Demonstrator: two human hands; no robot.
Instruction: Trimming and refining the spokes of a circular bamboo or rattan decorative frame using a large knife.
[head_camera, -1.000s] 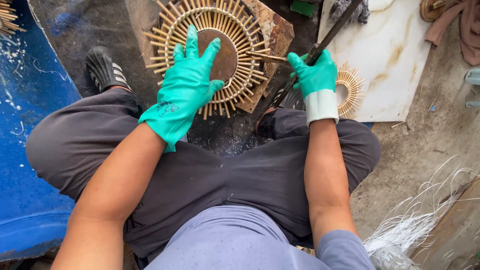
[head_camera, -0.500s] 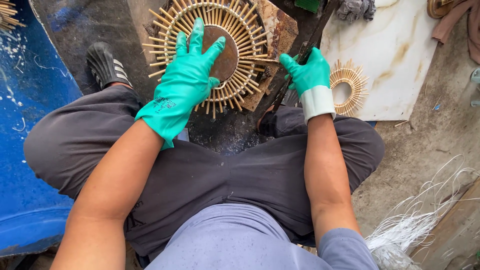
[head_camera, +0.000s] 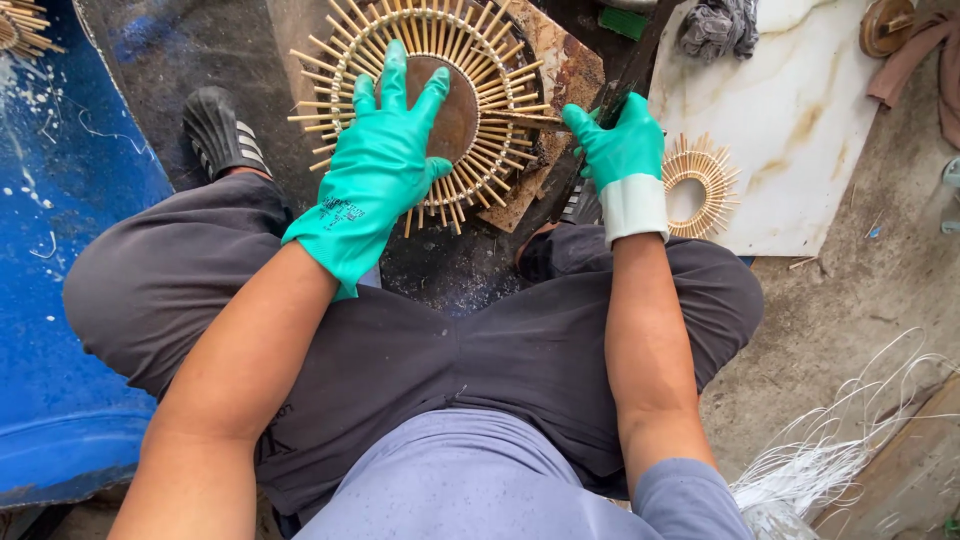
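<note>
Left hand (head_camera: 385, 165) still pressed flat, fingers spread, on sunburst stick ring (head_camera: 430, 95) atop rusty board (head_camera: 560, 90). Right hand (head_camera: 622, 145) clamped around dark blade handle (head_camera: 600, 120), edge touching stick tips, shifted slightly toward ring since earlier. Smaller stick ring (head_camera: 700, 185) unmoved on white slab (head_camera: 800, 110).

From my feed I see a round sunburst frame (head_camera: 470, 90) of pale bamboo sticks fanned around a flat brown disc, lying flat on a worn, stained wooden block, its sticks pointing out all round. A dark, long blade-like tool (head_camera: 610, 110) runs slantwise along the frame's right edge, touching the stick tips there; its upper end leaves the picture. A loose stick lies across from the frame's right side towards the tool.
</note>
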